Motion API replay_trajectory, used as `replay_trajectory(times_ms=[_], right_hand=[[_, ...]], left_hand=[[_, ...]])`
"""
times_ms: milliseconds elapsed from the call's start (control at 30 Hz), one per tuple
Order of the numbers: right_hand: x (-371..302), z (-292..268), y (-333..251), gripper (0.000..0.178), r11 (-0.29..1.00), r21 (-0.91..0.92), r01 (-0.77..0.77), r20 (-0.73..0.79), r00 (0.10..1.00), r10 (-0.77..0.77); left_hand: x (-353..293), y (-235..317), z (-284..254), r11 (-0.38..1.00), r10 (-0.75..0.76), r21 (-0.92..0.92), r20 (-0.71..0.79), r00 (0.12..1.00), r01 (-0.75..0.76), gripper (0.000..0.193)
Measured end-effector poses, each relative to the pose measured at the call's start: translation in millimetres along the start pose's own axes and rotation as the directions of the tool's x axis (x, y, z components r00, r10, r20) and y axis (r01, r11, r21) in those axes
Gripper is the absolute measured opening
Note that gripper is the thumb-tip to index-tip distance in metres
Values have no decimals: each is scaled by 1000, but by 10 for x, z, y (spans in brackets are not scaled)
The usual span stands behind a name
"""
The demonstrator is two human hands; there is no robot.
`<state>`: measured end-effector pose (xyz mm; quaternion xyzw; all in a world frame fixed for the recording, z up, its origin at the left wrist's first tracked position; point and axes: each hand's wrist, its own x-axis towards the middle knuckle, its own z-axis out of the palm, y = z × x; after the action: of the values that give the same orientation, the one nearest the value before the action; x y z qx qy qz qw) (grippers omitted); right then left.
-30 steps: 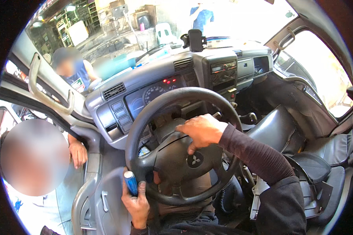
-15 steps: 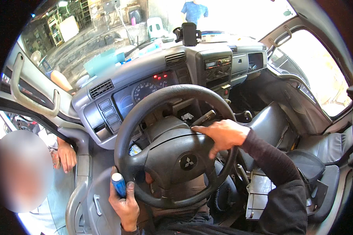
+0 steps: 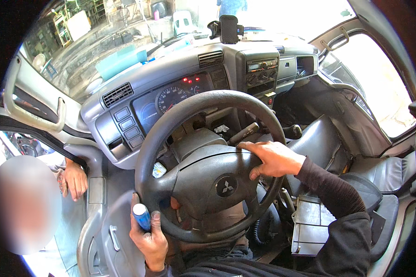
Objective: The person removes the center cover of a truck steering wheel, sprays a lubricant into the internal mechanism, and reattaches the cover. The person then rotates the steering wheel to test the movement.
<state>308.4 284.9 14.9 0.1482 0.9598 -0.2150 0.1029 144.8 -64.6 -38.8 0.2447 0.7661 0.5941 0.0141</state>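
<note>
My left hand [image 3: 150, 242] is closed around a thick blue handle with a white round end [image 3: 141, 216], beside the lower left rim of the black steering wheel [image 3: 145, 152]. The rest of that tool is hidden, so its kind cannot be told. My right hand [image 3: 277, 159] lies over the right side of the wheel, fingers stretched along the top edge of the centre pad [image 3: 205, 184], thumb apart on its face. Just beyond those fingertips sticks out a black stalk [image 3: 245, 133].
The instrument cluster [image 3: 173, 99] shows red lights. A phone holder [image 3: 229, 30] stands on the dashboard. Right of me are a gear lever [image 3: 292, 132], a clipboard-like tray [image 3: 309, 228] and seats [image 3: 316, 143]. At the left door, another person's hand [image 3: 75, 180] rests near the window frame.
The view has shifted slightly. My right hand has slid a little to the right, and its index finger no longer points out alone. My left hand keeps hold of the blue handle.
</note>
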Motion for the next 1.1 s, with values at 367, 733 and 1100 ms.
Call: replay_trajectory(times_ms=[367,733,1100], right_hand=[[-30,47,48,92,997,65,42,-39,998,-40],[-48,-9,42,83,995,94,-21,35,999,18],[-66,30,49,88,999,53,9,10,1000,-9]], left_hand=[[57,20,0,999,27,-18,3,1000,-27,56],[86,26,7,997,72,-15,10,997,-72,55],[80,62,3,1000,9,-10,18,1000,-9,56]])
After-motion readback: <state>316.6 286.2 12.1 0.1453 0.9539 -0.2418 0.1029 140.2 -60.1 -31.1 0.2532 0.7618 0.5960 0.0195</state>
